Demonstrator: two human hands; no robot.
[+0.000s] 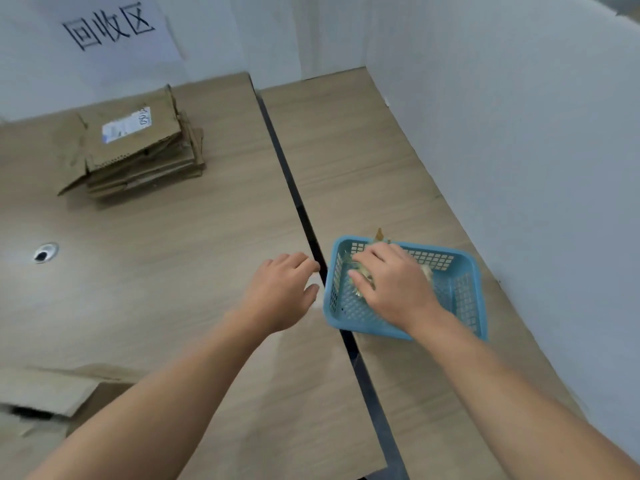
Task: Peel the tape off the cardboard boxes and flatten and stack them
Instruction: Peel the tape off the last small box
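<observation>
A stack of flattened cardboard boxes (138,150) lies at the far left of the table, the top one bearing a white label. A large flattened cardboard sheet (284,403) lies under my forearms, with a torn flap (45,393) at the lower left. My right hand (391,282) reaches into a blue plastic basket (464,292) and rests on crumpled peeled tape (363,282); whether its fingers grip the tape I cannot tell. My left hand (280,292) hovers just left of the basket, its fingers loosely curled and holding nothing.
A dark gap (294,188) runs between the two wooden tabletops. A cable hole (45,252) sits at the left. White partition walls (519,133) close the back and right sides, with a paper sign (110,26) on the back wall.
</observation>
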